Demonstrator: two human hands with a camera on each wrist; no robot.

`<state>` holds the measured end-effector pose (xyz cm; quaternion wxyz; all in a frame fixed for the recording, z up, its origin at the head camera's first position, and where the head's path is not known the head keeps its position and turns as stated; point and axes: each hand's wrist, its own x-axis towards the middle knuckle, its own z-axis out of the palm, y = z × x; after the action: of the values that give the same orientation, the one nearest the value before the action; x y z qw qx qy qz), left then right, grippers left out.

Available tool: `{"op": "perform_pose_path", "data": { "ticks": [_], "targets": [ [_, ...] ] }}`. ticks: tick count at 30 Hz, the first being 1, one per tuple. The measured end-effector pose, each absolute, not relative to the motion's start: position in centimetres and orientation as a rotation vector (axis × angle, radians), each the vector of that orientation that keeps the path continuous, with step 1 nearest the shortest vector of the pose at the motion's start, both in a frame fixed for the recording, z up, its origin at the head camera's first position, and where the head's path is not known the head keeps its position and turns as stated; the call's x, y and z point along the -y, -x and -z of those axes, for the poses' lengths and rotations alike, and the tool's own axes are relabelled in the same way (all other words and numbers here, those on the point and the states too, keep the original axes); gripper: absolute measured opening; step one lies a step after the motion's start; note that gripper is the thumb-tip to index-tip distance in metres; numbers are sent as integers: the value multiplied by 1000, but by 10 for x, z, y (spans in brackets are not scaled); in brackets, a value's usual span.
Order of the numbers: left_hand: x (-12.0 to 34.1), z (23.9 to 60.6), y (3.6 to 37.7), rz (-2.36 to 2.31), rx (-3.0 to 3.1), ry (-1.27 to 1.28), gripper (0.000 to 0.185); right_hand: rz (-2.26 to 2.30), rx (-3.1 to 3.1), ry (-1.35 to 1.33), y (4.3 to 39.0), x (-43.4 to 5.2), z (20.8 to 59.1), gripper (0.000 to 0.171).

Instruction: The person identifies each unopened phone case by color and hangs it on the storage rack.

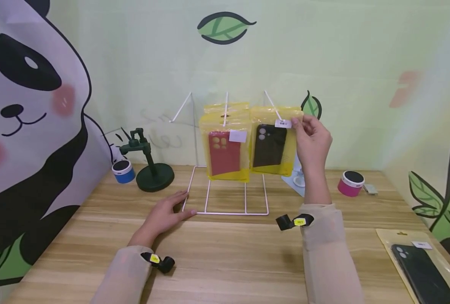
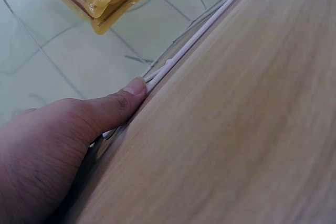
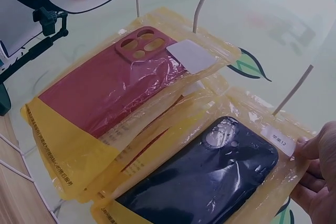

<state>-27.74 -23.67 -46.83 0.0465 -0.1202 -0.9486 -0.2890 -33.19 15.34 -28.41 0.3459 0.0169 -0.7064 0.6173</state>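
My right hand [image 1: 313, 141] pinches the top right edge of a yellow-edged clear bag [image 3: 268, 198] with a black phone case [image 1: 269, 145] inside. That bag is at the right prong [image 3: 294, 90] of a white wire rack [image 1: 232, 214], the prong passing at its top by a white label. Beside it, bags with a red phone case [image 1: 225, 154] in front hang on the middle prong. My left hand [image 1: 164, 215] rests at the rack's front left corner, thumb [image 2: 123, 100] against the base wire; its other fingers are hidden in the left wrist view.
Another bagged black phone case [image 1: 424, 270] lies at the table's front right. A dark green stand [image 1: 154, 175] and a blue speaker-like cylinder [image 1: 123, 172] are at the left. At the right stands a pink one [image 1: 351, 184]. The rack's left prong [image 1: 180, 108] carries no bag.
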Motion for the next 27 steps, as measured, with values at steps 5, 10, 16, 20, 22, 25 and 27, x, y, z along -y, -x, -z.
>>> {"op": "perform_pose_path", "data": {
  "ticks": [5, 10, 16, 20, 22, 25, 27],
  "targets": [
    [232, 468, 282, 874, 2890, 377, 80, -1596, 1837, -33, 330, -161, 281, 29],
    [228, 467, 284, 873, 2901, 381, 81, -1596, 1841, -15, 328, -167, 279, 30],
    [224, 464, 284, 889, 2879, 404, 80, -1595, 1843, -22, 326, -170, 275, 30],
    [221, 464, 283, 901, 2877, 414, 80, -1567, 1857, -20, 323, -175, 275, 29],
    [221, 465, 284, 902, 2872, 415, 80, -1558, 1852, -40, 320, -179, 274, 29],
    [222, 468, 285, 901, 2867, 406, 81, -1558, 1856, -100, 313, -189, 276, 29],
    [224, 469, 284, 905, 2867, 398, 82, -1547, 1912, -130, 306, -197, 278, 31]
  ]
}}
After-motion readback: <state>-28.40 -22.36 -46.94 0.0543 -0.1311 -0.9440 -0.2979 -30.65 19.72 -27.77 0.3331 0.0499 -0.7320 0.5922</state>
